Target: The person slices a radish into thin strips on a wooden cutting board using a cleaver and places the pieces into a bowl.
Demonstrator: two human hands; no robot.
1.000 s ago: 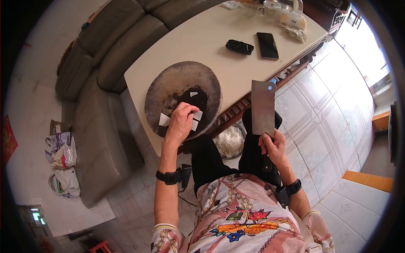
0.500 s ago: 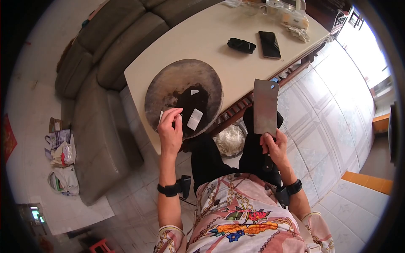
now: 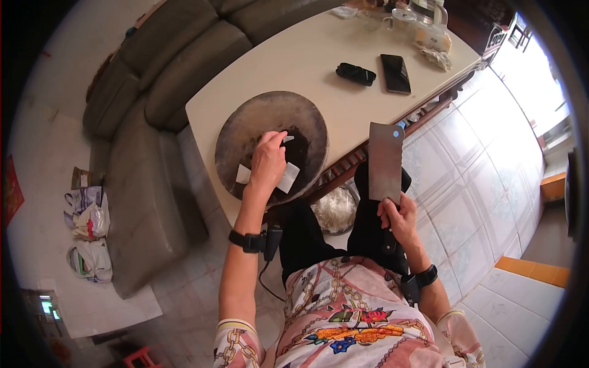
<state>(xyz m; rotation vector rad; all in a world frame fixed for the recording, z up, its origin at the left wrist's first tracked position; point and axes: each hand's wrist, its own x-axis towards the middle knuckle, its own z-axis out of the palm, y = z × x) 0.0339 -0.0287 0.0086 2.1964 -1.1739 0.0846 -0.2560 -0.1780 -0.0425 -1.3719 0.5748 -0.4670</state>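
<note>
My right hand [image 3: 400, 222] grips a cleaver [image 3: 385, 161] by its dark handle, the broad blade held up beside the table edge. Over the round wooden chopping block [image 3: 270, 110], my left hand [image 3: 269, 162] reaches in with fingertips pinched at a small white piece [image 3: 288, 139]. Two larger flat white pieces lie close to that hand: one pale slab [image 3: 288, 178] right of the wrist, another slab [image 3: 243, 174] on its left, partly covered by the hand. A dark wet patch marks the middle of the block.
Below the table edge, between my knees, a bowl [image 3: 335, 210] holds white shreds. On the table [image 3: 208, 101] are a black case [image 3: 356, 74], a phone [image 3: 396, 73] and, farther back, a clear jug [image 3: 403, 21]. A grey sofa [image 3: 184, 67] runs along the left.
My left hand has moved forward across the block from the nearer slabs to the small white piece. The cleaver stays nearly still in my right hand.
</note>
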